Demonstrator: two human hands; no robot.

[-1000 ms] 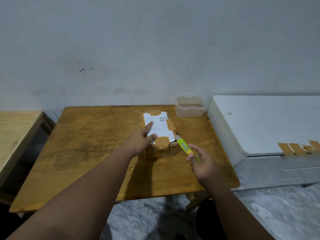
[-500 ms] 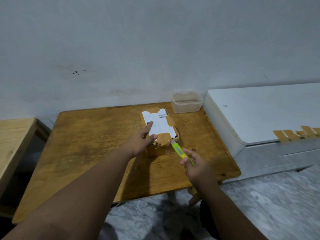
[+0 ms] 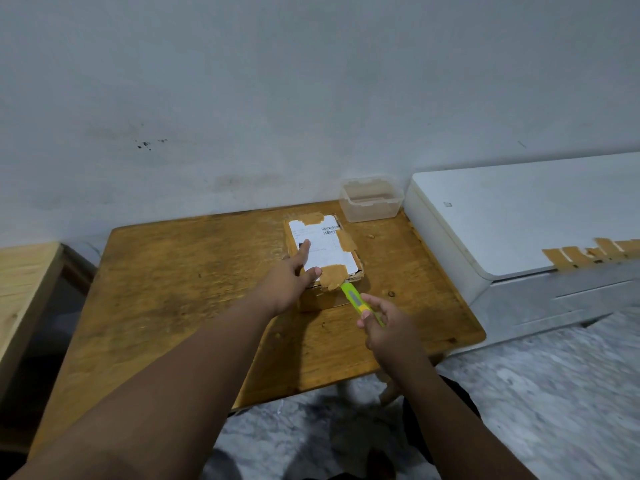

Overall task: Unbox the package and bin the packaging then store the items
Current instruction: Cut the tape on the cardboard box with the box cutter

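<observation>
slitting tape on package (image 3: 329, 249), which sits toward back right of worktop (image 3: 190, 289). left hand (image 3: 291, 282) flat on label, fingers straight, pressing down, likely so box won't slide under blade. right hand (image 3: 388, 327) curled round green cutter (image 3: 356, 299), tip at tape patch (image 3: 334, 273) on near edge, angled low, probably to spare contents. clear tub (image 3: 372, 199) just behind package, maybe for items.

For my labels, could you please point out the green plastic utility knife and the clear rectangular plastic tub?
green plastic utility knife (image 3: 353, 295): head view, mid-handle.
clear rectangular plastic tub (image 3: 372, 211): head view, front wall.
</observation>
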